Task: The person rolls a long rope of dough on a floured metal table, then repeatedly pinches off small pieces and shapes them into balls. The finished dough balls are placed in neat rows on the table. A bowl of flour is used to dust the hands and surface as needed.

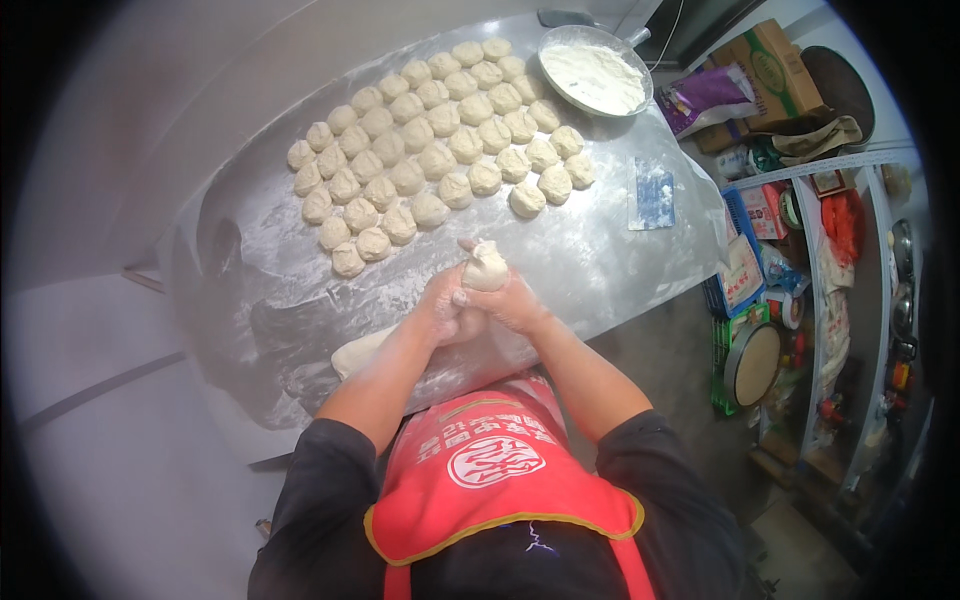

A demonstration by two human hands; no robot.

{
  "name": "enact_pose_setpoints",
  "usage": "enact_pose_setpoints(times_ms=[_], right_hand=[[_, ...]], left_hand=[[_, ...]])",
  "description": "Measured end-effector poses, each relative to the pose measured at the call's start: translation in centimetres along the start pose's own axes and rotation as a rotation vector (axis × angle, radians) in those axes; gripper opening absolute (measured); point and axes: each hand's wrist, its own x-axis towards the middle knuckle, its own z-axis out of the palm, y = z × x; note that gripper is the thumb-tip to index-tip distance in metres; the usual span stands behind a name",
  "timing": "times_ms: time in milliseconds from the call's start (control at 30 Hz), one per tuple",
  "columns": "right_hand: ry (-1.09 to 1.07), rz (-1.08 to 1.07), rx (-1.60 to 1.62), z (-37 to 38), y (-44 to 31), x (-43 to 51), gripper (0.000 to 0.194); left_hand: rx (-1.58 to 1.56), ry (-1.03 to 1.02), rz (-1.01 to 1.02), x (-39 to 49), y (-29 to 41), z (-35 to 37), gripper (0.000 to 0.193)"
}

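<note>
A pale, rounded piece of dough point(486, 271) is held up between my two hands just above the table. My left hand point(444, 298) presses against its left side, and my right hand point(508, 301) wraps its lower right side. Both hands are dusted with flour, and most of their fingers are hidden behind one another and the dough. A longer strip of dough point(363, 354) lies near the table's front edge, partly covered by my left forearm. Beyond my hands, many floured dough balls point(436, 160) sit in close rows.
The floury metal table point(570, 259) spans the view. At its back right stands a pan of flour point(596, 73). A blue-and-clear flat scraper point(654, 196) lies on the right side. Past the right edge are shelves point(806, 300) with baskets and packages, and a cardboard box point(772, 71).
</note>
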Motion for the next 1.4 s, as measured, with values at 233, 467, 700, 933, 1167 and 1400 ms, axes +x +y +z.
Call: enact_pose_setpoints(times_ms=[233, 467, 700, 933, 1167, 1400], right_hand=[[0.223, 0.182, -0.687, -4.2, 0.8, 4.6, 0.069], [0.604, -0.215, -1.568, -10.2, 2.0, 0.8, 0.063], [0.459, -0.163, -1.193, -9.8, 0.8, 5.0, 0.074], [0.607, -0.185, -1.145, -5.7, 1.7, 8.9, 0.072], [0.179, 0.095, -0.245, -5.9, 1.7, 3.4, 0.069], [-0.049, 0.152, 0.110, -0.3, 0.7, 1.3, 0.077]], left_hand=[[1.187, -0.057, 0.309, 0.5, -3.3, -3.8, 0.017], [1.625, 0.026, 0.623, 1.0, -8.9, -2.2, 0.042], [2.073, 0.238, 0.570, -1.4, -10.0, -1.2, 0.063], [1.927, 0.159, 0.262, -0.1, -7.2, -2.6, 0.064], [0.470, 0.223, 0.095, -2.5, -0.1, -1.3, 0.048], [0.157, 0.259, 0.248, -2.2, 0.7, 1.5, 0.045]])
